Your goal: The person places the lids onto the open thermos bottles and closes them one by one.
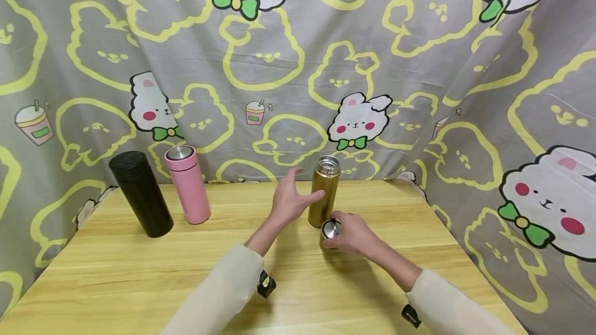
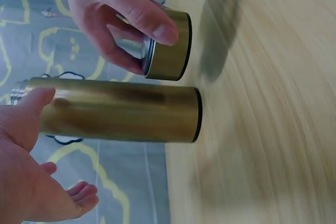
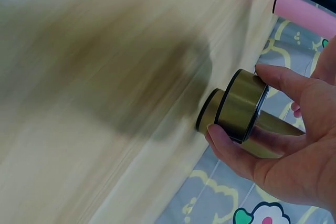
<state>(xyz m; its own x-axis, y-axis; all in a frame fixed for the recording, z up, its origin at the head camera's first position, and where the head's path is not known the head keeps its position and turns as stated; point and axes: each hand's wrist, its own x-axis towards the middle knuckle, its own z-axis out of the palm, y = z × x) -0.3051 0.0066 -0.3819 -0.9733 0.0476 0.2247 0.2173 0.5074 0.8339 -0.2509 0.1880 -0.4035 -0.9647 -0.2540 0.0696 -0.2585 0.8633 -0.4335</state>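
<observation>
Gold cap [image 3: 242, 104] pinched in the right hand [image 1: 356, 234], near the foot of the upright, uncapped gold flask [image 1: 323, 209] on the wooden table [image 1: 153, 278].
The cap looks light, stiff, slick: hold its sides. The flask, likely heavier, wants a mid-body grasp; the left hand [image 1: 289, 201] spreads beside it.

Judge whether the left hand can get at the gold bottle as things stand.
Probably yes: the left hand is empty and right beside the gold bottle, whose upper part looks unblocked. The right hand holds the cap lower down, near the bottle's base.
</observation>
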